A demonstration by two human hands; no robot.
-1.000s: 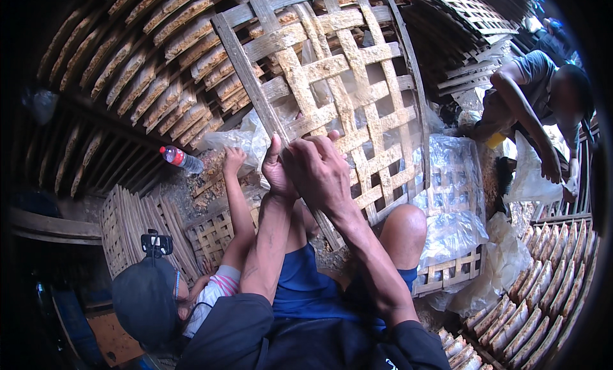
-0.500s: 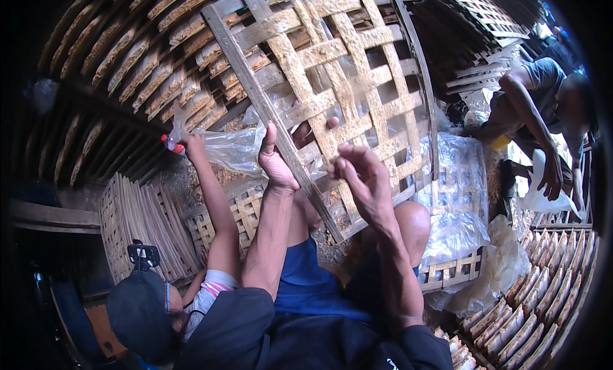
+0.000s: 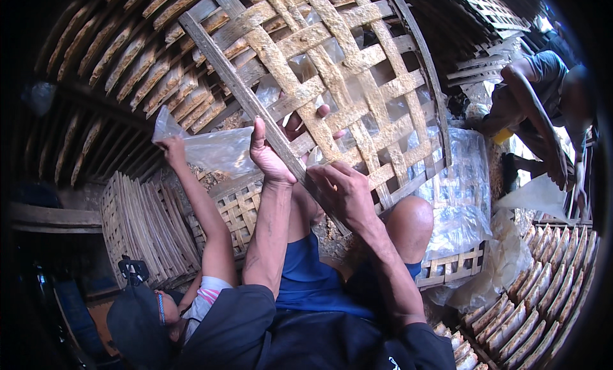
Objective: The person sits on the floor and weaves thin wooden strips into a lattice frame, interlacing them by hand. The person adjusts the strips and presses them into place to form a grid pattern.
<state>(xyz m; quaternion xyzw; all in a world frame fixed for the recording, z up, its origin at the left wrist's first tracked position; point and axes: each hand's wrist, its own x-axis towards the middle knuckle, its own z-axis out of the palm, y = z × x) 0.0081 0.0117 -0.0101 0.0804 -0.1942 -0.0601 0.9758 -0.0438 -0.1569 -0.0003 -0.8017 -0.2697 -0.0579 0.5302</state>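
Observation:
A square woven bamboo tray (image 3: 350, 65), crusted with pale residue, is tilted up before me inside a wooden frame. My left hand (image 3: 274, 156) grips its lower left rail, thumb upright outside, some fingertips showing behind the weave. My right hand (image 3: 345, 188) is on the same rail just below, fingers bent and pinched at the lattice's edge; what they hold, if anything, I cannot make out. Behind the tray, clear plastic (image 3: 217, 153) stretches from a co-worker's raised hand (image 3: 171, 146).
A co-worker in a cap (image 3: 137, 316) sits at lower left beside stacked trays (image 3: 143, 223). Another person (image 3: 530, 95) bends at upper right. A plastic-covered tray (image 3: 456, 229) lies right of my knee. Racks of slabs fill upper left (image 3: 128, 57) and lower right (image 3: 543, 287).
The tray has shifted left and slightly up with my left hand. My right hand moved off the rail, then back lower down. The left co-worker's hand moved left, pulling up clear plastic.

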